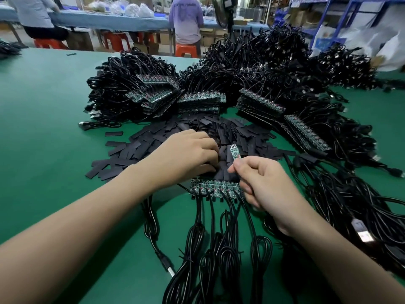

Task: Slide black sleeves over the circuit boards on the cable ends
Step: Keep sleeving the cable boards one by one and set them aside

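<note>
— Grip-wise, left hand [186, 154] lies palm down, fingers curled into the black sleeves [140, 148] heaped on the green table [54, 128]; can't tell if it's got one.
— Right hand [265, 185]?
— Knuckles up, thumb and forefinger pinching a circuit board [235, 152] upright, just over the sleeves.

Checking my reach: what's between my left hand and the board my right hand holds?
Head view: only loose black sleeves lie between left hand and board.

Bare left hand [186, 154] and bare right hand [265, 185] on bare forearms [87, 227].
Slim fingers and smooth, long forearms, skin uncovered from the fingertips all the way down to the lower edge of the view.
</note>
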